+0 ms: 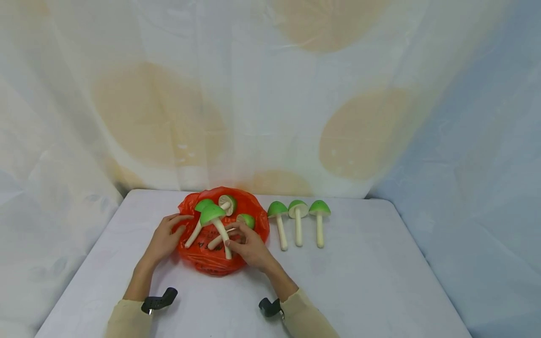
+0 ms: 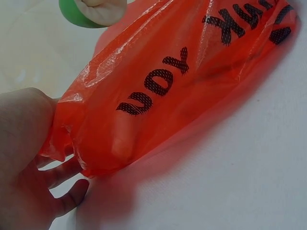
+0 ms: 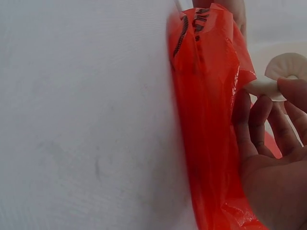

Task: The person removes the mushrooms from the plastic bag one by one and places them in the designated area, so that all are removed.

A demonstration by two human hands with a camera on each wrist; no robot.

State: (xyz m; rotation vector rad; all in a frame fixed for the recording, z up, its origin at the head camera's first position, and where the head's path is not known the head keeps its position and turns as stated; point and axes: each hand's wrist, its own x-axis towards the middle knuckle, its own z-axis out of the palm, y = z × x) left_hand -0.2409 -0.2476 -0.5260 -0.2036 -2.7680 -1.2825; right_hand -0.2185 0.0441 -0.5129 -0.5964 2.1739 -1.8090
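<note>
My right hand (image 1: 252, 249) pinches the white stem of a green-capped mushroom (image 1: 212, 215) between thumb and fingers, over the open red plastic bag (image 1: 196, 258). In the right wrist view, the thumb and fingertips close on a pale stem (image 3: 264, 88) right beside the bag's edge. My left hand (image 1: 164, 238) grips the bag's left rim; in the left wrist view, red plastic (image 2: 62, 134) covers part of its fingers. Inside the bag lie more mushrooms: one with its stem (image 1: 193, 234) leaning left, one showing its cap's underside (image 1: 226, 203), and one at the right (image 1: 246, 220), partly hidden by my right hand.
Right of the bag, three like mushrooms (image 1: 298, 225) lie in a row, caps toward the back. The white table (image 1: 359, 291) ends at a patterned curtain (image 1: 262, 117) behind and at the sides. Each wrist wears a black strap device (image 1: 159, 300).
</note>
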